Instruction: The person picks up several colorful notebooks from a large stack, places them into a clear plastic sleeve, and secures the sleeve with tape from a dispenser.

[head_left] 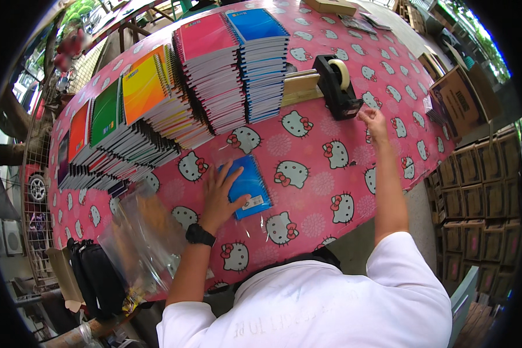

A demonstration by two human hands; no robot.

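A blue spiral-bound notebook [250, 181] lies on the pink tablecloth in front of me, with a white label near its lower edge. Clear plastic shows around it. My left hand [219, 194] rests flat on its left side, fingers spread, with a black watch [200, 234] on the wrist. Off to the right, a black tape dispenser [337, 90] holds a roll of tape [340, 74]. At its cutting end my right hand [373, 123] is closed in a pinch on the tape's end; the strip itself hardly shows.
Tall stacks of spiral notebooks stand at the back left: blue [257, 26], pink [206, 37], yellow [145, 87], green [107, 113] and red [79, 130]. Clear plastic bags [151, 232] lie left of my arm. A black bag [95, 278] sits beside the table; cardboard boxes [475, 191] are piled at right.
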